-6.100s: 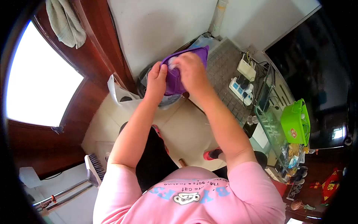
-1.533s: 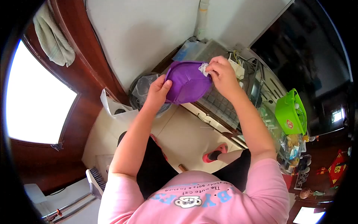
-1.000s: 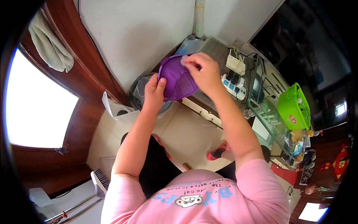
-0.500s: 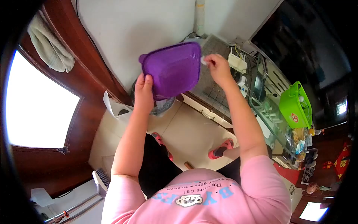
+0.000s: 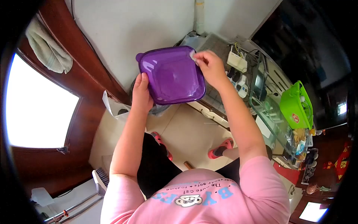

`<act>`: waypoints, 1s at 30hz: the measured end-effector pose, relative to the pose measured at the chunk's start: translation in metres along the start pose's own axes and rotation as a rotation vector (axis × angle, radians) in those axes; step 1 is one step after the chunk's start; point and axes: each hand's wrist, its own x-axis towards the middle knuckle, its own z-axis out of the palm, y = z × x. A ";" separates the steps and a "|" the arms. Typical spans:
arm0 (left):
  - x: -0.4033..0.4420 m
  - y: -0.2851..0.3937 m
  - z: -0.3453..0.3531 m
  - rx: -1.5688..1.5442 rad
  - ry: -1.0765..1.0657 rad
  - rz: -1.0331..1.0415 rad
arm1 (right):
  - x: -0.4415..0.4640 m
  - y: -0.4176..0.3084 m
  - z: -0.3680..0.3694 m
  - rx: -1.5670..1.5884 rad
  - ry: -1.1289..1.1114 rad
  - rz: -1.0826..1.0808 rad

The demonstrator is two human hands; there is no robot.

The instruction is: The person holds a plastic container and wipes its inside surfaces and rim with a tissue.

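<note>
A purple square lid with a small tab at its upper left faces up toward me. My left hand grips its left edge, thumb on top and fingers underneath. At the lid's upper right corner, my right hand pinches a small crumpled white tissue that lies against the rim. Behind and below the lid, a bin with a plastic liner is mostly hidden.
On the right are a power strip, a white router, a glass shelf and a green basket before a dark screen. A white bag stands left of the bin; a brush is lower left.
The lid has turned to show its face more fully and has shifted slightly down. My right hand, apart from the lid half a second ago, has moved left with the tissue to its corner.
</note>
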 end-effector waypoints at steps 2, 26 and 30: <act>0.002 0.000 -0.008 0.021 0.016 -0.007 | -0.022 0.013 -0.003 0.016 -0.035 0.031; 0.007 -0.016 0.001 0.234 0.217 0.074 | 0.003 -0.038 0.097 -0.045 0.102 -0.422; 0.008 -0.010 0.000 0.278 0.290 0.069 | -0.011 -0.039 0.106 -0.041 0.016 -0.396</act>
